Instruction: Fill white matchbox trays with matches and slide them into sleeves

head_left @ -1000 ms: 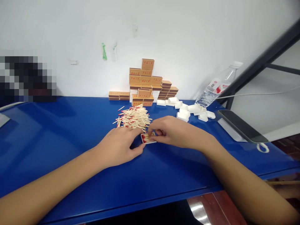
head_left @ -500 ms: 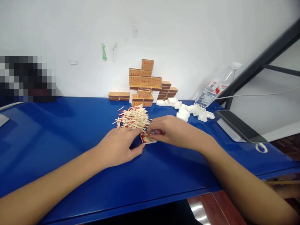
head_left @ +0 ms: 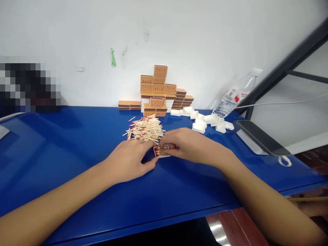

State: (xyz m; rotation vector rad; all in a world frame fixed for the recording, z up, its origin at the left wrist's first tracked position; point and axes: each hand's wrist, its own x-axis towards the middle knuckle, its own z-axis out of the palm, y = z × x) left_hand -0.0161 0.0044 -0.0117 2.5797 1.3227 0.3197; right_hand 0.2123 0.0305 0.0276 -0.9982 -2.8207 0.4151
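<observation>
A small white matchbox tray (head_left: 164, 156) holds red-headed matches (head_left: 158, 151) lying lengthwise. My left hand (head_left: 130, 159) grips the left end of this tray between thumb and forefinger. Over the tray's right part, my right hand (head_left: 184, 143) has its thumb and fingertips pinched together on matches; its fingers partly cover them. Just behind both hands lies a loose pile of matches (head_left: 147, 128), heads pointing various ways.
Stacked brown matchboxes (head_left: 159, 89) stand against the wall. White empty trays (head_left: 198, 127) are scattered to the right, near a leaning water bottle (head_left: 232, 97). A phone (head_left: 261, 136) rests on a white block on the blue table (head_left: 128, 208).
My right hand's fingertips have shifted slightly left and lower into the tray. My left hand keeps its hold on the tray's left end.
</observation>
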